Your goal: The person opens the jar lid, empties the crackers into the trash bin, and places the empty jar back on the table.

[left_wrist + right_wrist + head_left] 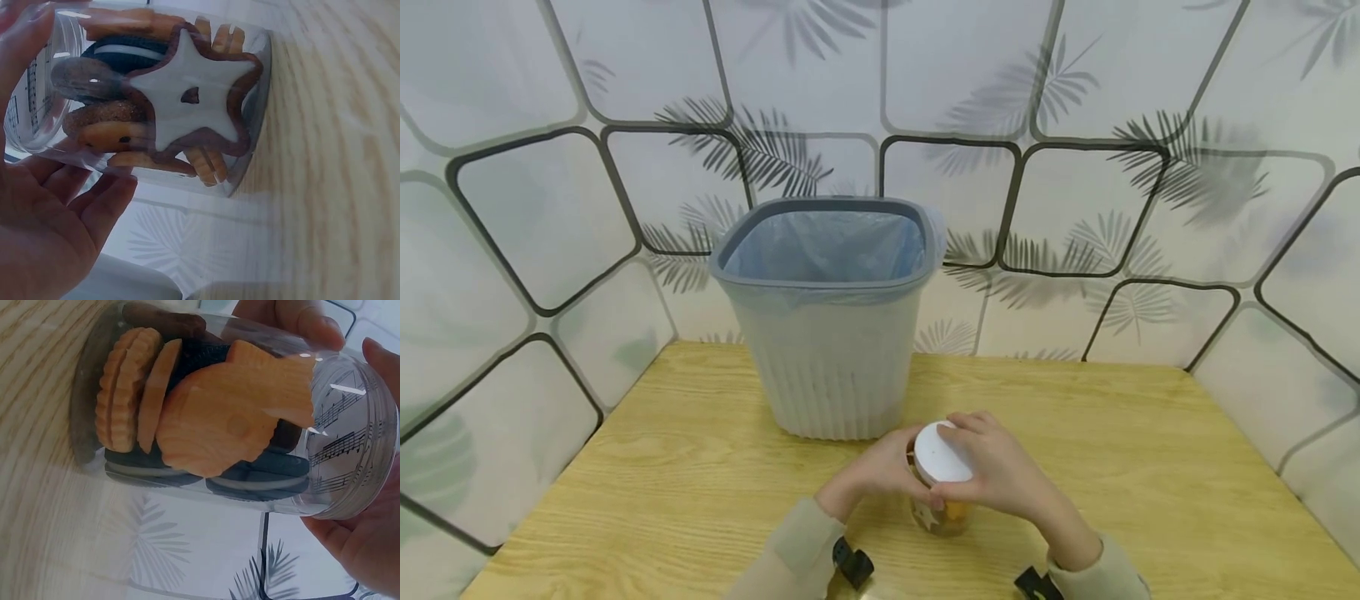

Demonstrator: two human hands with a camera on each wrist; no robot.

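Note:
A clear jar of cookies stands on the wooden table, capped by a round white lid. My left hand curls round the jar's upper part from the left. From the right, my right hand grips the lid by its edge, the thumb at its near side. Through the wall, the left wrist view shows a white-iced star cookie. A fish-shaped cookie and dark sandwich cookies show in the right wrist view. Music-note print lines the inside of the lid.
Behind the jar and to its left stands a white waste bin with a grey rim and a bluish liner. Patterned cloth walls enclose the table at the back and both sides.

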